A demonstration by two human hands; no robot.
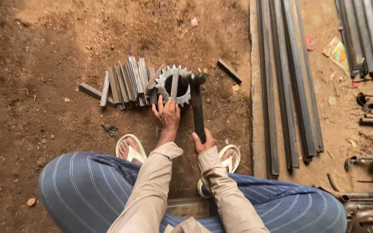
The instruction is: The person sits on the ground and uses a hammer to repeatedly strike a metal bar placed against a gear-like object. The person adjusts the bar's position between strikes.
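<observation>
Blue striped trousers (87, 185) and beige sleeves (152, 190) fill the near edge, above white sandals (131, 152) on the brown dirt floor (44, 64). Left hand (167, 115) rests with fingers (162, 103) spread against the grey toothed steel gear ring (172, 84), steadying a short flat steel strip (175, 85) that stands across the ring's bore. Right hand (203, 141) is clenched round the dark handle of a steel hammer (197, 108), whose head sits just beyond the left fingertips, touching the ring. As I judge it, a glancing blow could catch those fingertips or tip the ring. Beside it, left of the fingers, leans a row of cut flat steel pieces (126, 82).
</observation>
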